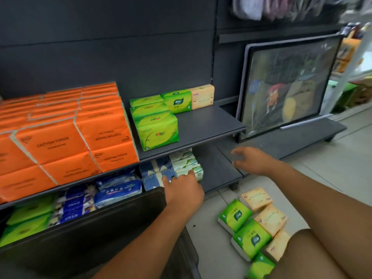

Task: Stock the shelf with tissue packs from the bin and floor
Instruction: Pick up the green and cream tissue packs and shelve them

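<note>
Upper shelf (203,125): orange packs (80,137) marked COTTON TISSUE, stacked tight along left part; just beside them a row of green packs (157,127) running front to back; at the back one more green pack (177,101) upright, touching a peach pack (202,96); right front of the board bare. Lower shelf (217,168), left to right: lime-green packs (30,218), blue-and-white packs (118,188), blue patterned packs (157,172), then white-and-green packs (186,163) at the end of the row. Dark bin (100,228) in front of lower shelf, its rim hiding the bottoms of those packs. Left hand (182,190) over the bin's far corner, back of hand up, fingers forward against the front white-and-green pack, thumb toward the blue patterned packs; grip or mere push not discernible. Right hand (249,160) blurred, palm down, fingers spread and loose, nothing in it, above the bare right end of the lower shelf. On the floor (332,158) near the person's knee (314,254): two rows of loose packs touching one another, green floor packs (251,238) on the left side, peach floor packs (270,219) on the right, nearest ones partly hidden by the knee. Framed picture (285,83) leaning against the dark back wall, on the low platform right of the shelves.
</note>
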`<action>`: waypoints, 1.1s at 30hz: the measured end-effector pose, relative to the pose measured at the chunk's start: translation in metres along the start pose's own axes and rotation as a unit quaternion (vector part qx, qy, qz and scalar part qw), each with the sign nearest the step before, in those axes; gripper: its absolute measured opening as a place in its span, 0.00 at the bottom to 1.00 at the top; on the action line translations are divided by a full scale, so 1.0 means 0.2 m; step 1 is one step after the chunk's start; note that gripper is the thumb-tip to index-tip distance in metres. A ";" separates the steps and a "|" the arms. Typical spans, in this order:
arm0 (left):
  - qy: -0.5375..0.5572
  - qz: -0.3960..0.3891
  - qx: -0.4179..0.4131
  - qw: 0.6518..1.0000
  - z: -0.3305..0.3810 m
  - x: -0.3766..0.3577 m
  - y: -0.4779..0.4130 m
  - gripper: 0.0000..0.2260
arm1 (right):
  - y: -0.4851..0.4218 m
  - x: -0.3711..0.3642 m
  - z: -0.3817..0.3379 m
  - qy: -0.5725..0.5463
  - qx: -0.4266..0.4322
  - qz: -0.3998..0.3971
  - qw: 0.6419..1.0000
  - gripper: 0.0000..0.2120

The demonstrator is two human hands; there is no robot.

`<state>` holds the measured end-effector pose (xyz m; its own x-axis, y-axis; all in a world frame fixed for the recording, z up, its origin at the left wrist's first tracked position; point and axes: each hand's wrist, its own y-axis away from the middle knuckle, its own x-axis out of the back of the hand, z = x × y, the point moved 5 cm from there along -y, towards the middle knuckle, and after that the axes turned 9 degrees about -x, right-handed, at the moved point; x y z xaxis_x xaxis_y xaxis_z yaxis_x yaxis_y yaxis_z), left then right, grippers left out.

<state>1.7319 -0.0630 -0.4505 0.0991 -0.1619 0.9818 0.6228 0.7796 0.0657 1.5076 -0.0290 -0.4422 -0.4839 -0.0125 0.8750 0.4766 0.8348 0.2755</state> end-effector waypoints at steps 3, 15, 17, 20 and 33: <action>0.006 -0.008 -0.015 1.000 0.05 -0.06 0.04 0.12 | 0.07 0.03 0.18 -0.028 -0.040 0.005 0.999 0.23; 0.110 -0.132 0.011 0.985 0.21 -0.48 -0.02 0.19 | 0.00 -0.22 0.70 -0.079 -0.146 -0.038 0.985 0.13; 0.114 -0.144 0.015 0.983 0.24 -0.56 -0.07 0.19 | -0.09 -0.25 0.72 -0.088 -0.144 -0.030 0.985 0.15; 0.090 -0.155 0.014 0.984 0.27 -0.68 -0.19 0.18 | -0.25 -0.38 0.71 -0.066 -0.118 -0.061 0.989 0.16; 0.293 -0.249 0.222 0.896 0.25 -1.45 -0.58 0.17 | -0.77 -1.10 0.96 -0.084 -0.174 -0.167 0.967 0.09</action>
<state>1.5916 -0.0765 -0.7330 0.3656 -0.7450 0.5579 0.3463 0.6653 0.6614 1.3990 -0.0489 -0.7533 -0.7523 -0.1358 0.6447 0.4770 0.5627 0.6752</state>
